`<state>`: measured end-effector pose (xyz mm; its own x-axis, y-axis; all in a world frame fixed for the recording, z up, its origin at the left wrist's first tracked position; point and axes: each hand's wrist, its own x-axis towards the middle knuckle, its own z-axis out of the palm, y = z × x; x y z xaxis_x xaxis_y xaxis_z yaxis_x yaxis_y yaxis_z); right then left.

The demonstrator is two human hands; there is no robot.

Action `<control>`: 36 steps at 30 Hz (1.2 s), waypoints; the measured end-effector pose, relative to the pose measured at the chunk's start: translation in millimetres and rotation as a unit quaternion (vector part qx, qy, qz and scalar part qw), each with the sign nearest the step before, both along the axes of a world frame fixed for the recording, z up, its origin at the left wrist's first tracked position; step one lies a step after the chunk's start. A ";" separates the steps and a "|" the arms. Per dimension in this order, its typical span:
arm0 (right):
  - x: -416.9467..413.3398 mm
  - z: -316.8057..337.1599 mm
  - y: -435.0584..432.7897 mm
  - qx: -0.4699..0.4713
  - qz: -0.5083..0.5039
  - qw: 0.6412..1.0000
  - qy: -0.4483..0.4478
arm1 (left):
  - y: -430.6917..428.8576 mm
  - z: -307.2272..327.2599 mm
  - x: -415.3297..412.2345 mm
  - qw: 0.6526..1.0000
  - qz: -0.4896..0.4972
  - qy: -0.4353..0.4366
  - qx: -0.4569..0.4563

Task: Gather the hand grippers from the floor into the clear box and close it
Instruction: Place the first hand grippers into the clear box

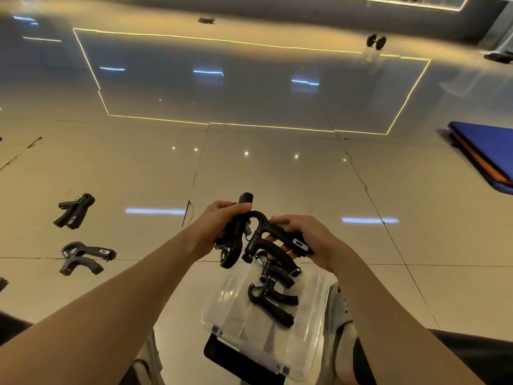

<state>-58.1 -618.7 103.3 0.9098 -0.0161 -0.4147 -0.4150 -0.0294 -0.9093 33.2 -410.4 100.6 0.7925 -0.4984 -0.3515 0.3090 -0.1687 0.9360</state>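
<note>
Hand grippers [280,232] sat in a black tangle between your hands, just above the clear box [305,345]. Your left hand [219,220] curled round one or two (the tangle hid the count), and your right hand [313,240] wrapped its fingers round one handle. A boxed pair [273,302] lay inside. On the floor [277,176] to your left, well apart from the box, lay an upper heap [74,211] and a lower heap [84,257], each seemingly two.

Warm, dim indoor light washes a glossy floor [277,176].
Yellow strips, blue-white bars and small spots glare off it; glints streak the clear box [305,323]. Shadows faint, edges bent by the wide lens, far end soft.
</note>
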 end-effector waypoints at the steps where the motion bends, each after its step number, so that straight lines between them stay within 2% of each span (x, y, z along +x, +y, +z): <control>1: 1.1 -0.7 1.3 -0.053 0.005 0.998 -0.018 | -0.1 -0.5 0.9 1.000 0.006 0.004 -0.002; 5: 3.6 -10.7 4.7 -0.254 0.088 0.960 -0.079 | 0.3 -3.7 6.0 0.999 0.033 0.016 0.009; 10: 2.5 -24.7 25.9 -0.463 0.140 0.865 -0.136 | 2.3 -5.0 6.4 0.997 0.064 0.049 0.010; 14: 0.0 -44.5 38.0 -0.553 0.112 0.809 -0.167 | 3.5 -4.9 2.9 0.994 0.071 0.084 0.008; 17: -0.6 -55.8 41.2 -0.583 0.089 0.787 -0.180 | 5.3 -7.6 2.8 0.994 0.064 0.094 0.005; 20: -2.4 -57.8 41.7 -0.586 0.080 0.784 -0.190 | 6.9 -8.6 3.2 0.995 0.049 0.084 0.013; 26: -14.4 -58.9 31.9 -0.562 0.078 0.804 -0.179 | 13.7 -16.5 13.7 0.996 0.049 0.009 0.073; 30: -29.7 -70.1 24.1 -0.544 0.087 0.825 -0.129 | 16.0 1.0 23.3 0.987 0.053 -0.040 0.143; 36: -50.1 -106.4 35.3 -0.497 0.138 0.856 -0.045 | 18.1 11.6 30.4 0.978 -0.015 -0.100 0.185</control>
<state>-108.2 -583.4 -3.1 0.9632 -0.0997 -0.2498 -0.1976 -0.8923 -0.4059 63.6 -392.2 112.2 0.8507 -0.3908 -0.3516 0.1160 -0.5127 0.8507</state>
